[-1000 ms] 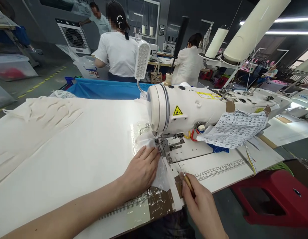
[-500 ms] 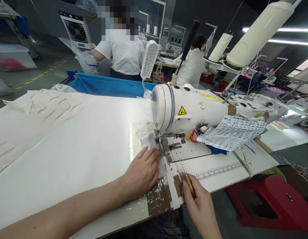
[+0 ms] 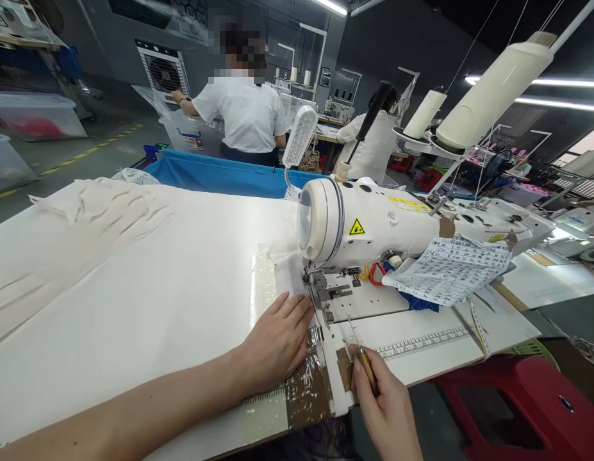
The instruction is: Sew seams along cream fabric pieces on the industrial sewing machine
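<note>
My left hand (image 3: 280,336) lies flat, fingers stretched forward, on a piece of white fabric (image 3: 288,274) at the needle area of the white sewing machine (image 3: 373,221). Part of that fabric is hidden under the fingers. A white strip (image 3: 336,374) runs from the presser foot toward the table's front edge, between my two hands. My right hand (image 3: 386,397) is closed around the wooden handle of an awl (image 3: 367,370). Its thin metal point is directed up and left, toward the machine bed.
Pale fabric pieces (image 3: 109,208) lie spread at the table's left. A handwritten sheet (image 3: 450,269) hangs on the machine, near red-handled scissors (image 3: 376,274). Thread cones (image 3: 493,96) stand behind. A red stool (image 3: 522,403) is at lower right. A co-worker (image 3: 248,115) stands beyond the blue cloth bin (image 3: 224,173).
The camera view has shifted slightly, so the scene sits a little lower and to the right. Both hands keep nearly the same place and hold. The co-worker's arm has moved at the plastic tub.
</note>
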The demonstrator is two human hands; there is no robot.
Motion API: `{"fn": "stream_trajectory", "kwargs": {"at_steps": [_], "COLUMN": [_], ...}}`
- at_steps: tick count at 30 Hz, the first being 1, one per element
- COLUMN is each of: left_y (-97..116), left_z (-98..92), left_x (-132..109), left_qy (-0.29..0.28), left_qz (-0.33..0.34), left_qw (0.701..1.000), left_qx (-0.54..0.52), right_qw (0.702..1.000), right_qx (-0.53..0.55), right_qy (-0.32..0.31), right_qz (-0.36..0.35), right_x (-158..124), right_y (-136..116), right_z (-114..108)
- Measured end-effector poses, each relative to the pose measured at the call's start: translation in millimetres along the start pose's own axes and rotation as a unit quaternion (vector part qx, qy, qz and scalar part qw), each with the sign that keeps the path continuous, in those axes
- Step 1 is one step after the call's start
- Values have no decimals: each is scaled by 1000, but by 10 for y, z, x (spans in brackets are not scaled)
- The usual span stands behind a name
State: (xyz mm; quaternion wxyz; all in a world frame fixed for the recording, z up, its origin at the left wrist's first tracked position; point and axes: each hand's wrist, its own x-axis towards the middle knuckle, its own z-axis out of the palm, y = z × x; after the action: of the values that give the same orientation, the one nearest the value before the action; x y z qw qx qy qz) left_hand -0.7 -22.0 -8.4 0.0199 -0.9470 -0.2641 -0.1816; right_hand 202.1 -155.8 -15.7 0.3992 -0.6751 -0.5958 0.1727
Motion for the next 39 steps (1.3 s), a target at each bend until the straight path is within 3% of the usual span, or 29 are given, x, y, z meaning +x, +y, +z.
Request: {"fn": "stream_trajectory", "kwargs": {"at_steps": [9, 16, 21, 26, 30, 39], "left_y": [22, -33, -109, -147, -167, -220], "left_z": [6, 17, 45, 11, -38, -29], "left_x": [13, 32, 72, 127, 168, 180], "left_qy": [0, 10, 11, 16, 13, -5], "left_qz": [1, -5, -12, -26, -40, -30], "left_qw": [1000, 1000, 1000, 1000, 999, 999], "left_qx": [6, 15, 18, 5, -18, -25], "right_qw": [999, 996, 995, 991, 976, 966], "right_qx": [36, 40, 26, 21, -47, -162], "right_qy": [-14, 67, 100, 45, 8, 1], "right_qz": [28, 44, -15, -124, -212, -200], "right_x": [-26, -24, 23, 204, 359, 421], "right_y": [70, 53, -101, -335, -416, -406], "right_z": [16, 68, 170, 320, 432, 570]}}
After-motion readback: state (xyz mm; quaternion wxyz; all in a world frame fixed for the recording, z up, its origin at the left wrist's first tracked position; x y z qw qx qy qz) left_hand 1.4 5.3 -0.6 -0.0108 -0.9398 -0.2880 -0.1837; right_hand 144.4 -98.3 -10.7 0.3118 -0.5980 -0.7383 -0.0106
